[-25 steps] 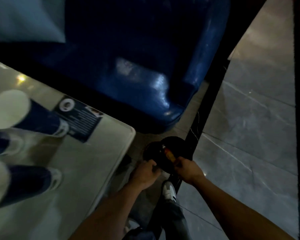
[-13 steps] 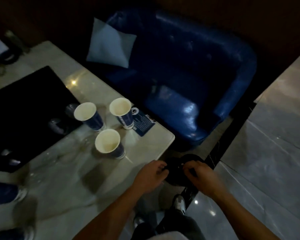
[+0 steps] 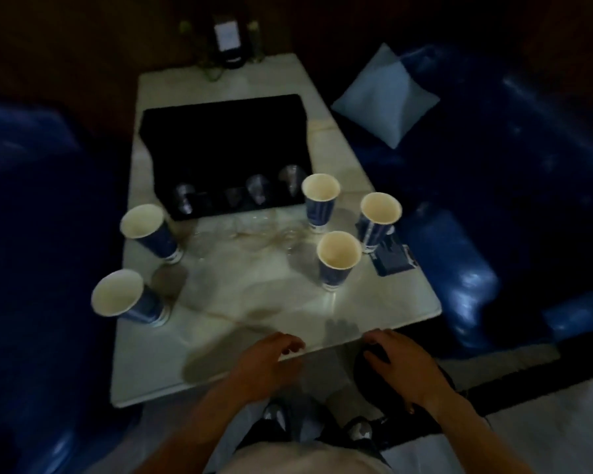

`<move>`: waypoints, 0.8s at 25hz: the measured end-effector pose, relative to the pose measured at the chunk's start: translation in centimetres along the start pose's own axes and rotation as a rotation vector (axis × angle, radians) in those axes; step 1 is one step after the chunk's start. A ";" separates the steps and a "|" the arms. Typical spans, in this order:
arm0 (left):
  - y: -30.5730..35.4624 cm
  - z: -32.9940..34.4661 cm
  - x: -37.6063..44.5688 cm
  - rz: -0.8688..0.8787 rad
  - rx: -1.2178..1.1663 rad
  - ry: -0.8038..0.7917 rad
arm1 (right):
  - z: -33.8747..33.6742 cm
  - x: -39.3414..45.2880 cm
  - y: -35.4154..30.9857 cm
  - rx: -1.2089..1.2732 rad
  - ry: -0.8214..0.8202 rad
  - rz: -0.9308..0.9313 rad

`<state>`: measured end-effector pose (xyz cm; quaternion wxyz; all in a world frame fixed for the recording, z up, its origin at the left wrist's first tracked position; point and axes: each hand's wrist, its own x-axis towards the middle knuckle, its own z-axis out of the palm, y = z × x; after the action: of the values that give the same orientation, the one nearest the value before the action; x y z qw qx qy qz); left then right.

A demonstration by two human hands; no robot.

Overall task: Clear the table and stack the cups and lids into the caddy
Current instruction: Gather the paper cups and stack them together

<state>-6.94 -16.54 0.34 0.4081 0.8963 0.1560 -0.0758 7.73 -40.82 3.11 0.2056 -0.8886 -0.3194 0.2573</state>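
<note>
Several blue paper cups with white insides stand upright on the pale table (image 3: 220, 340): two on the left (image 3: 151, 230) (image 3: 125, 301) and three on the right (image 3: 320, 201) (image 3: 379, 215) (image 3: 338, 260). Clear plastic lids (image 3: 257, 191) lie along the near edge of a black mat (image 3: 220, 142), and more clear lids (image 3: 254, 230) lie on the table between the cups. My left hand (image 3: 267, 364) hovers at the table's near edge with its fingers loosely curled and empty. My right hand (image 3: 403, 369) is spread just off that edge, above a dark round object (image 3: 362, 372) on the floor.
A blue card (image 3: 392, 260) lies by the right-hand cups. Blue sofas flank the table, the right one (image 3: 459, 278) with a light cushion (image 3: 387, 94). A dark stand with a screen (image 3: 226, 39) sits at the table's far end. My shoes (image 3: 278, 415) are below.
My view has swung left from the floor to the whole table. Both hands have come off the dark round object on the floor and risen to the table's near edge.
</note>
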 end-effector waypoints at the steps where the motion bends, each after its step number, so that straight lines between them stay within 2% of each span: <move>1: -0.8 -0.7 -1.1 -0.028 0.009 0.017 | -0.1 1.0 -1.0 -0.032 -0.029 -0.042; 5: -2.8 -4.1 -4.3 -0.141 0.121 0.055 | -0.5 4.4 -4.9 -0.132 -0.078 -0.157; 8: -4.3 -6.8 -6.6 -0.136 0.191 0.091 | 0.0 6.1 -8.1 -0.134 -0.076 -0.239; 12: -5.7 -10.8 -8.1 -0.074 0.318 0.214 | 0.3 7.4 -11.8 -0.097 0.130 -0.349; 16: -7.4 -15.4 -8.0 0.112 0.485 0.390 | -0.4 9.4 -14.4 -0.201 0.386 -0.488; 18: -8.4 -17.8 -7.5 0.147 0.557 0.472 | -1.1 10.5 -14.5 -0.254 0.464 -0.483; 20: -9.5 -19.7 -6.7 0.104 0.608 0.482 | -1.9 11.6 -13.8 -0.292 0.479 -0.421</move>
<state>-16.27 2.77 8.28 0.0787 0.9751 0.1722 0.1150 10.17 -23.61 8.08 0.1940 -0.8583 -0.4719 -0.0553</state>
